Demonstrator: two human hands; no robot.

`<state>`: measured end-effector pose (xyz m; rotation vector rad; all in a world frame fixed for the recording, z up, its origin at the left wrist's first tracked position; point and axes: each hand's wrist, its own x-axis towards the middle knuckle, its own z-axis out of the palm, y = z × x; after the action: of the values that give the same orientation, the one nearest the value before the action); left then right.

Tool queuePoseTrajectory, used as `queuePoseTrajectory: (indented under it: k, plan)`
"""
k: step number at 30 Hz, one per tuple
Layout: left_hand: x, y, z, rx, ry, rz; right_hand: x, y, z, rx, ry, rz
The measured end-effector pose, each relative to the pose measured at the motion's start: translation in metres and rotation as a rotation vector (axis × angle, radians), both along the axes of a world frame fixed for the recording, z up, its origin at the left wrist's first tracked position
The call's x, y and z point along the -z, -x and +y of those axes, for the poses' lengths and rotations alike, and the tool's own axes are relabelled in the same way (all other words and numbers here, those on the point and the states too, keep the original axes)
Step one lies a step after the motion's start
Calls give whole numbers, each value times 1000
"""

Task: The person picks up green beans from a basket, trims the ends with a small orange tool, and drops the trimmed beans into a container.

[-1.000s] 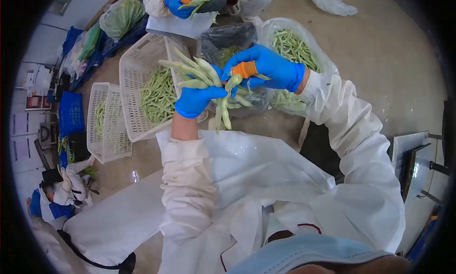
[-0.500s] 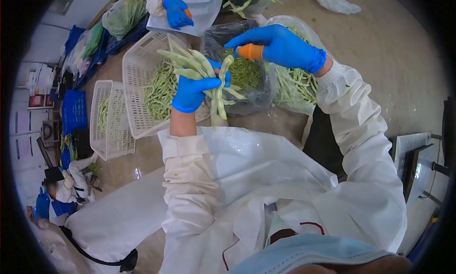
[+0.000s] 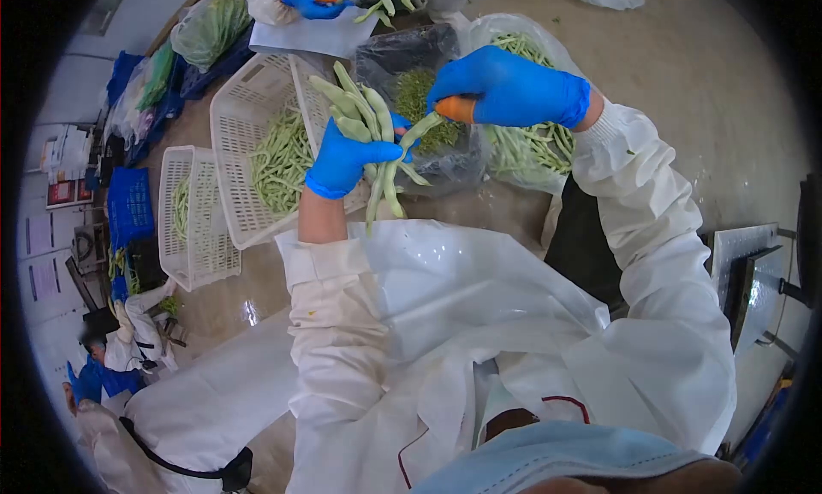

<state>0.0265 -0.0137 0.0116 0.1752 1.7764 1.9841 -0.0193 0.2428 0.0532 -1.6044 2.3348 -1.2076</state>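
Note:
My left hand point(image 3: 347, 158), in a blue glove, is closed round a bunch of flat green beans point(image 3: 368, 109) that stick out above and below the fist. My right hand point(image 3: 514, 90), also gloved in blue and with an orange thumb cover point(image 3: 455, 109), pinches the end of one bean point(image 3: 419, 131) that slants up out of the bunch. Whether a small blade sits at that thumb is hidden. Below my hands is a dark plastic-lined container point(image 3: 445, 164) with small green trimmings point(image 3: 415, 92) in it.
Left of it stands a white crate point(image 3: 224, 151) of beans, with a smaller white crate point(image 3: 199, 254) beyond. A clear bag of beans point(image 3: 535, 147) lies on the right. Across from me, a co-worker's gloved hand point(image 3: 310, 2) works near more beans. Another person point(image 3: 128, 344) sits at lower left.
My right hand has come down and left onto a bean's end, its fingers closing on it. The bunch has fanned slightly. The co-worker's hands have moved, with beans now showing beside them.

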Motion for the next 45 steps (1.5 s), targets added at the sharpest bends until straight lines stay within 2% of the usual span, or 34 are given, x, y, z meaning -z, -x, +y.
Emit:
queuePoseTrajectory:
  k: [6,8,13,16,18,19,21,24,28,31,33,34,36,37,40,42,44,45]
  plan:
    - [10,-2,8,-9,-214,179,8,-13,-18,12,132,-812]
    - [-3,-3,14,-87,-381,271,18,-8,-25,30,49,-777]
    - [-10,0,0,-91,-517,269,32,-9,-33,77,-2,-792]
    - [-10,1,-12,-273,-386,182,29,-1,-27,56,52,-849]
    - [-2,7,-17,-257,-405,181,31,2,-26,91,92,-885]
    - [3,9,-16,-275,-391,200,20,0,-24,60,-9,-753]
    - [6,10,-18,-277,-426,218,35,1,-27,68,-105,-660]
    - [-1,16,-44,-532,-575,308,46,4,-23,87,-310,-614]
    - [-18,13,-108,-988,-336,515,73,26,-6,142,-542,-529]
    - [-20,6,-138,-1385,2,598,83,35,2,233,-516,-554]
    - [-16,6,-151,-1605,259,633,91,37,-4,299,-300,-600]
    - [-16,4,-156,-1627,507,613,93,37,-7,343,-192,-621]
    - [-22,2,-154,-1616,1002,573,93,39,-12,342,-33,-858]
    - [-22,7,-141,-1590,629,640,92,39,-13,326,75,-947]
    - [-27,3,-70,-1146,423,371,98,43,-22,252,346,-1203]
    - [1,8,-31,-837,152,389,99,44,-32,218,483,-1328]
    - [6,4,13,-702,85,238,87,36,-42,231,495,-1277]
    - [11,4,27,-690,66,244,84,30,-48,258,526,-1245]
